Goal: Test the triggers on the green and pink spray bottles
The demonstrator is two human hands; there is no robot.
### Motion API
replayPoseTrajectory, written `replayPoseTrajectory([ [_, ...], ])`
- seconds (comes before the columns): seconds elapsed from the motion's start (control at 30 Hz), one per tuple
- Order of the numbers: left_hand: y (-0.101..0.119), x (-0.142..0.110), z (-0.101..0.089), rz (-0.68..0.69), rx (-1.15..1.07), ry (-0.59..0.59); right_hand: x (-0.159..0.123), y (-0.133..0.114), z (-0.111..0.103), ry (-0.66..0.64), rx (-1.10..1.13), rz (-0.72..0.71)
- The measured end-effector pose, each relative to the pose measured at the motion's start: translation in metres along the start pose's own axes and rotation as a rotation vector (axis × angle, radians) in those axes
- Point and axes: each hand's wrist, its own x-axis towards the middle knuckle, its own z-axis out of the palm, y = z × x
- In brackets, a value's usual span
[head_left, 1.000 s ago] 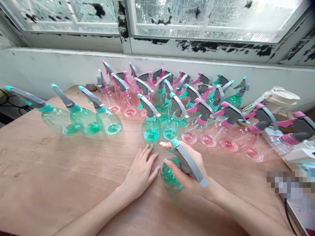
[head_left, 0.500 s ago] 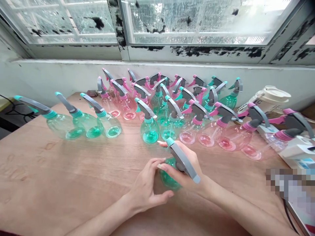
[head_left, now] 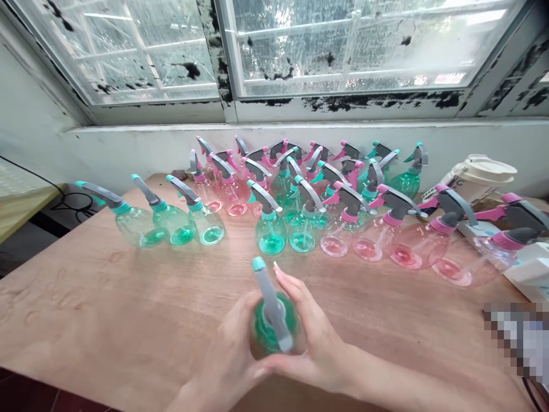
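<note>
A green spray bottle (head_left: 274,329) with a grey trigger head and teal nozzle is between my hands near the front of the table. My left hand (head_left: 235,335) wraps its left side, somewhat blurred. From the right, my right hand (head_left: 315,326) curves around it, thumb across the near side and fingers along the far right. Both thumbs meet in front of the bottle. Just beyond it stand two more green spray bottles (head_left: 271,232). A row of pink spray bottles (head_left: 334,240) runs off to the right.
Three green spray bottles (head_left: 175,226) stand at the left of the wooden table (head_left: 128,303). Several pink and green ones crowd the back by the wall. A white lidded cup (head_left: 478,174) and white boxes (head_left: 529,269) are at the right, with a pixelated patch below.
The held bottle has moved left and turned, so its nozzle points away from me. My left hand has closed onto its side, and my right hand has shifted around it. The view has shifted too.
</note>
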Motion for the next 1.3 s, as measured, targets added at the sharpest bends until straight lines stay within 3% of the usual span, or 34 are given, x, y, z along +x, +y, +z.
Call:
replayPoseTrajectory([
  [0.2, -0.052, 0.01, -0.025, -0.294, 0.037, 0.306, -0.027, 0.025, 0.023, -0.251, -0.079, 0.192],
  [0.27, -0.066, 0.022, -0.03, -0.334, 0.095, 0.401, -0.029, 0.026, 0.024, -0.293, -0.097, 0.253],
  [0.43, -0.088, 0.061, -0.033, -0.338, 0.305, 0.464, -0.028, 0.024, 0.026, -0.342, -0.169, 0.266],
  [0.67, -0.091, 0.098, -0.022, -0.382, 0.364, 0.484, -0.025, 0.024, 0.027, -0.299, -0.175, 0.224],
  [0.97, -0.097, 0.128, -0.016, -0.267, 0.513, 0.567, -0.022, 0.026, 0.025, -0.27, -0.157, 0.196],
  [1.13, -0.098, 0.118, -0.009, -0.255, 0.465, 0.634, -0.022, 0.027, 0.025, -0.272, -0.152, 0.199],
  [1.3, -0.08, 0.092, 0.001, -0.119, 0.305, 0.624, -0.022, 0.026, 0.024, -0.28, -0.127, 0.224],
])
